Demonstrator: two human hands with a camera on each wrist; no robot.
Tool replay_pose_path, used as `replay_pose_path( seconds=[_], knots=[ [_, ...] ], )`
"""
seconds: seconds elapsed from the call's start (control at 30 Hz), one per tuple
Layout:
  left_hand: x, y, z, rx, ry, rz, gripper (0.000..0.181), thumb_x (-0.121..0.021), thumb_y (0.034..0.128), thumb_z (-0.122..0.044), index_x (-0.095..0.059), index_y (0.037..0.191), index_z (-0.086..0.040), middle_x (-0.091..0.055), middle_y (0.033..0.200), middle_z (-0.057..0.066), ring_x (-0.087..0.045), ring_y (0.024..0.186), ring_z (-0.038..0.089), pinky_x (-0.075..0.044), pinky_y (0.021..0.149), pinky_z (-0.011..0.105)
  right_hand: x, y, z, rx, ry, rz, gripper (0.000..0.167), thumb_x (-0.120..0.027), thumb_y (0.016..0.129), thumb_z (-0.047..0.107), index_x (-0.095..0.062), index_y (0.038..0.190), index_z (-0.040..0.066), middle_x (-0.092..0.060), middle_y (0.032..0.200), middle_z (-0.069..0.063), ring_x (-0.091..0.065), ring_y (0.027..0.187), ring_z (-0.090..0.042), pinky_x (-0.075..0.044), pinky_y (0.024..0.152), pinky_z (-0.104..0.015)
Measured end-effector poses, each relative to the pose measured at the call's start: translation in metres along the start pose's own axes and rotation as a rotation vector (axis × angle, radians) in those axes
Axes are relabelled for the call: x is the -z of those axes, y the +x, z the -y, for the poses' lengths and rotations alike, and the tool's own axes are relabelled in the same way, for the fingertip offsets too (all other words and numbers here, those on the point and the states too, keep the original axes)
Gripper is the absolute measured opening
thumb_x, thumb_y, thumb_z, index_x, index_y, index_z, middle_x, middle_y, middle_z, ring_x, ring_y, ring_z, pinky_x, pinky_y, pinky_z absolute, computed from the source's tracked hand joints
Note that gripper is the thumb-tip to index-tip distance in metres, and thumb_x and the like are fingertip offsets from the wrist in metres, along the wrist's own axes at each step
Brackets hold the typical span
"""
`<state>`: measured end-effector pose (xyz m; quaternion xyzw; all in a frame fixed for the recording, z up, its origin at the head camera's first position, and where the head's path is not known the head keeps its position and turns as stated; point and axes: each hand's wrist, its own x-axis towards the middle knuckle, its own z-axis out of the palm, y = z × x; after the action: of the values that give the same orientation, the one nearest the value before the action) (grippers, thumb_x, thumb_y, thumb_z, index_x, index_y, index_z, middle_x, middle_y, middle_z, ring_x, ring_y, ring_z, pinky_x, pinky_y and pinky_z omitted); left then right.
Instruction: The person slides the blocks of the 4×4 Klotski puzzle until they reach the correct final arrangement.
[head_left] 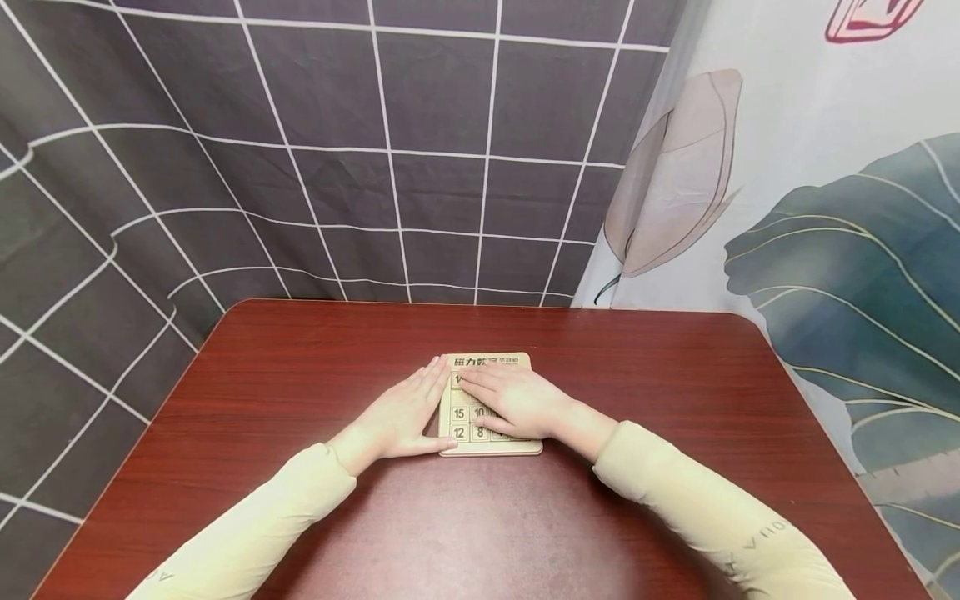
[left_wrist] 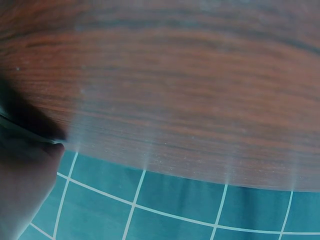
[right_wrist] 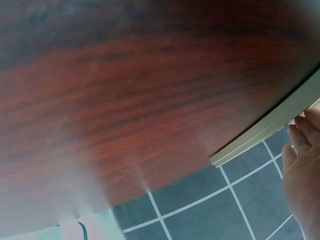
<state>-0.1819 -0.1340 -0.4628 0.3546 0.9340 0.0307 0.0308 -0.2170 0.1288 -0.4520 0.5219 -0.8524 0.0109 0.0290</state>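
A pale sliding number puzzle [head_left: 491,448] lies flat on the table, with Chinese print along its top strip. Tiles reading 15, 10, 12 and 8 show in the head view; the right hand covers much of the rest. My left hand [head_left: 401,417] rests along the puzzle's left edge, fingers straight, thumb at the lower left corner. Across the tiles lies my right hand [head_left: 521,402], its extended fingers touching the upper left tile and its thumb lower down. In the right wrist view, the puzzle's side [right_wrist: 265,128] runs beside that hand.
The dark red wood-grain table [head_left: 300,358] has rounded far corners. Behind it hangs a dark curtain [head_left: 442,192] with a white grid, and a leaf-patterned white curtain [head_left: 787,150] hangs at the right.
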Motion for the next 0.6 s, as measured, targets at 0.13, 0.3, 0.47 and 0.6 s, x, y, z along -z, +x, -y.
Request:
replay_pose_path(
  seconds=[0.13,0.3,0.47,0.6],
  knots=[
    [-0.001,0.001,0.000,0.004,0.003,0.008,0.111,-0.059,0.0965,-0.068,-0.022,0.163,0.013,-0.019,0.174,0.030,-0.021,0.164,0.041,-0.027,0.134,0.047,0.000,-0.005,0.005,0.024,-0.009,-0.019,0.062,-0.059,0.106,0.043,-0.053,0.156,0.007,-0.055,0.161,-0.009,-0.051,0.151,-0.025,-0.041,0.128,-0.044],
    [-0.002,0.002,0.001,0.012,0.011,0.018,0.113,-0.057,0.0968,-0.071,-0.019,0.165,0.011,-0.016,0.175,0.028,-0.019,0.165,0.039,-0.025,0.135,0.045,0.001,-0.012,0.013,0.064,-0.025,-0.025,0.062,-0.058,0.106,0.043,-0.052,0.157,0.008,-0.053,0.163,-0.008,-0.051,0.152,-0.024,-0.041,0.128,-0.042],
    [-0.002,0.002,0.001,0.012,0.001,0.005,0.113,-0.058,0.0965,-0.070,-0.020,0.164,0.011,-0.017,0.175,0.028,-0.020,0.165,0.038,-0.027,0.135,0.045,0.004,-0.018,0.014,0.065,-0.025,-0.030,0.061,-0.058,0.107,0.043,-0.052,0.157,0.008,-0.052,0.163,-0.007,-0.050,0.152,-0.024,-0.041,0.128,-0.041],
    [-0.002,0.001,0.000,0.010,-0.006,0.005,0.112,-0.058,0.0964,-0.070,-0.020,0.164,0.011,-0.017,0.175,0.028,-0.021,0.165,0.038,-0.027,0.135,0.045,0.005,-0.021,0.008,0.040,-0.018,-0.034,0.061,-0.058,0.107,0.042,-0.053,0.156,0.007,-0.054,0.162,-0.009,-0.051,0.151,-0.026,-0.042,0.127,-0.042]
  ],
)
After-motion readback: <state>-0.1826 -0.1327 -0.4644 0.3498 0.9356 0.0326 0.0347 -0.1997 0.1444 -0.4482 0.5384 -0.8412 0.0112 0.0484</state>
